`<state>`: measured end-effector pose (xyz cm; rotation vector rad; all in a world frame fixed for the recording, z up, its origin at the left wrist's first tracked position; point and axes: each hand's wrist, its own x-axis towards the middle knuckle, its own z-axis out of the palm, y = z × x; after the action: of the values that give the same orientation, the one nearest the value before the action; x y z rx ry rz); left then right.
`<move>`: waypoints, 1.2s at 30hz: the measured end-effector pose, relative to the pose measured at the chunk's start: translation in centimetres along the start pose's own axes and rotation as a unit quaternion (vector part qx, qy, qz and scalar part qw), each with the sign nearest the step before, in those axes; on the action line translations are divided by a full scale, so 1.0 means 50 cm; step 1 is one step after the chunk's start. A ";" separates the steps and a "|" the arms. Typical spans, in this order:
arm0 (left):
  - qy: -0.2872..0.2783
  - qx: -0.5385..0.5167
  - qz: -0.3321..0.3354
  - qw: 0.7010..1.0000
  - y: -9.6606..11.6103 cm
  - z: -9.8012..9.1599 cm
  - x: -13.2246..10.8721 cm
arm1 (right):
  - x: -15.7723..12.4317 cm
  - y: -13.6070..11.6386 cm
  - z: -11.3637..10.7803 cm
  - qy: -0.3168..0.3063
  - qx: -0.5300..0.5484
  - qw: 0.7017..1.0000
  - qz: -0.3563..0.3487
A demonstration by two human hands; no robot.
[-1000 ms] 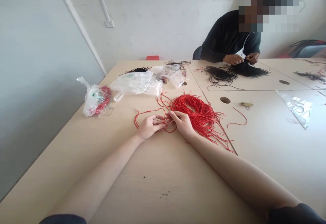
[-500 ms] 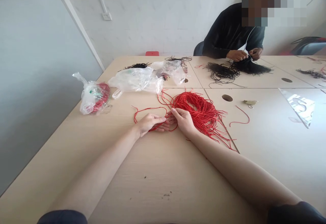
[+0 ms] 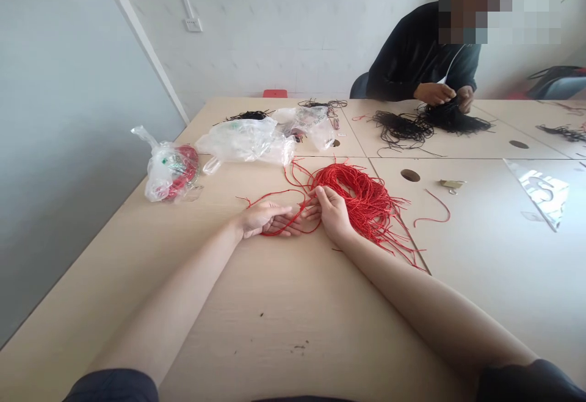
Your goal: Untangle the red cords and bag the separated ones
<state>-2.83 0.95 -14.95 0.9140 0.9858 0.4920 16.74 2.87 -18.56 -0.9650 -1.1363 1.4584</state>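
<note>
My left hand (image 3: 268,219) is turned palm up with its fingers stretched out. A thin red cord (image 3: 282,229) runs across those fingers, and the thumb stands apart from it. My right hand (image 3: 332,211) pinches the cord between thumb and fingertips, a short way to the right. Between the two hands the strands come together in what may be a knot, too small to make out. A loose end of the cord curves out over the table beyond my left hand. Just behind and to the right of my right hand lies a big coiled bundle of red cords (image 3: 370,197).
Plastic bags (image 3: 245,143) lie beyond my hands, with a knotted bag (image 3: 160,176) of red material at left. At right are a binder clip (image 3: 453,183), a cord piece (image 3: 433,210) and a set square (image 3: 540,191). Across the table a person handles black cords (image 3: 451,115).
My left hand has moved slightly left and its thumb has lifted off the cord. My right hand has turned a little and stays pinched. The co-worker's hands have shifted on the black cords.
</note>
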 end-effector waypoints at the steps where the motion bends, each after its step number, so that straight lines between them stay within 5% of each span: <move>1: -0.007 -0.013 -0.007 1.000 0.004 -0.008 -0.006 | 0.002 -0.001 -0.002 0.012 0.011 1.000 -0.007; 5: -0.001 -0.005 -0.014 1.000 0.024 -0.042 -0.029 | 0.005 0.000 -0.006 0.019 0.045 0.999 -0.018; 8: 0.145 0.123 0.082 0.978 0.035 -0.069 -0.045 | 0.004 0.004 -0.008 0.019 0.054 0.998 -0.008; 11: 0.315 0.220 0.178 0.906 0.042 -0.102 -0.062 | 0.004 0.007 -0.009 0.021 0.053 0.998 0.000; 14: 0.382 0.274 0.172 0.866 0.047 -0.136 -0.083 | 0.006 0.008 -0.011 0.017 0.040 0.999 0.002; 25: 0.287 0.378 0.069 0.877 0.035 -0.164 -0.082 | 0.003 0.004 -0.007 0.009 0.022 1.000 0.003; 36: 0.248 0.304 0.122 0.912 0.017 -0.173 -0.095 | 0.003 0.006 -0.010 -0.008 0.012 1.000 0.003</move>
<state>-12.63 1.71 -13.98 1.5294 1.5455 0.6614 17.11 3.10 -18.97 -0.9425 -1.1267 1.4839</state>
